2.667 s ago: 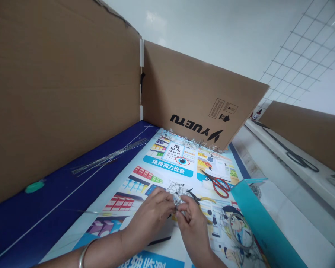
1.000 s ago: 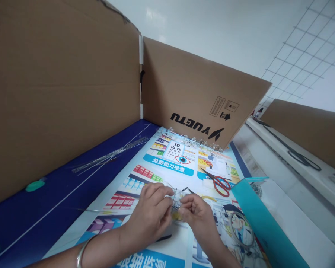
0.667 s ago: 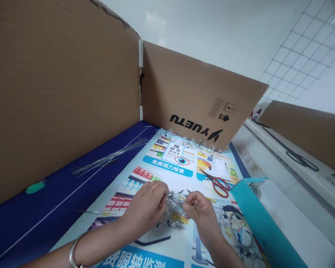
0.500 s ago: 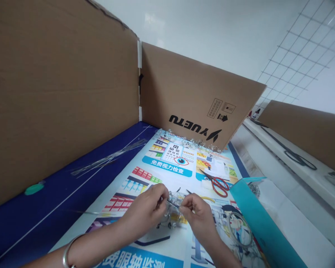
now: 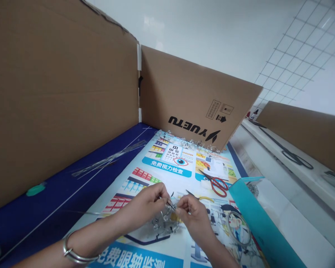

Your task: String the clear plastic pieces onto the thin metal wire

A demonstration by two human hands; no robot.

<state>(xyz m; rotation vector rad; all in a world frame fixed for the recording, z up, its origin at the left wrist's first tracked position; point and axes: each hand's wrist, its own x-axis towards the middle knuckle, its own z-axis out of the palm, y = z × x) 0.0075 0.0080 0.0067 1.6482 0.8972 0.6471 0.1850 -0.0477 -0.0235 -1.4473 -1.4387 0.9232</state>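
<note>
My left hand (image 5: 152, 199) is closed, its thumb and forefinger pinching a thin dark end of a beaded wire piece (image 5: 165, 220). My right hand (image 5: 194, 214) pinches the same tangle of wire from the other side, fingertips a short way from the left ones. Clear beads and looped wire hang below and between the hands, just over the printed sheet (image 5: 167, 175). Fingers hide the exact grip points. Beyond my right hand lies a pair of pliers (image 5: 207, 198) with a yellow handle. Red-handled scissors (image 5: 219, 186) rest farther out, their blades pointing up-left.
A bundle of straight wires (image 5: 108, 159) lies on the blue surface at left, near a green lump (image 5: 35, 190). Small beaded pieces (image 5: 195, 143) line the base of the cardboard wall (image 5: 195, 96). At right are a wire coil (image 5: 238, 230) and a teal-sided box (image 5: 264, 216).
The dark strand stretched between my fingertips has shifted, and the wires now cross there. More of the beaded tangle shows below my hands. My right hand has moved slightly left.
</note>
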